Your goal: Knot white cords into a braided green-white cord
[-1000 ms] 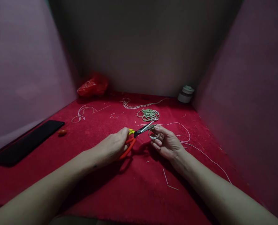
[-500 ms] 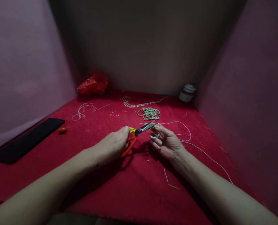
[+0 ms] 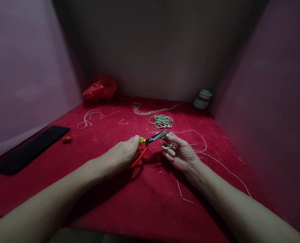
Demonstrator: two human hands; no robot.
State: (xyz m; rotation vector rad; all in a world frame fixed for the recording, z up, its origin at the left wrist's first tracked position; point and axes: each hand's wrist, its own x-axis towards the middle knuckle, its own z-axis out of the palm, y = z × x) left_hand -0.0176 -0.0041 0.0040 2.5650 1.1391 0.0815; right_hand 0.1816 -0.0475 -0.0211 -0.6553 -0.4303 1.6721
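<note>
My left hand (image 3: 123,152) is closed round the handles of a pair of scissors (image 3: 150,141) with yellow and red grips. The dark blades point up and right, slightly parted, and their tips reach the fingertips of my right hand (image 3: 180,153). Between thumb and fingers, that hand pinches a small looped cord bracelet (image 3: 166,146), pale and greenish. Whether the blades touch the cord is too small to tell. Just beyond lies a pile of green and white braided cord bracelets (image 3: 161,121).
Loose threads (image 3: 150,112) and cut bits lie over the red cloth (image 3: 119,209). A long white cord (image 3: 226,172) curves at right. Around the edges are a black flat object (image 3: 31,150), a small orange-brown object (image 3: 67,139), a red plastic bag (image 3: 100,88) and a lidded jar (image 3: 202,99).
The scissor blades have closed slightly, and the red handle has moved a little nearer the yellow one. My right hand stays in place with the bracelet. The view has shifted very slightly.
</note>
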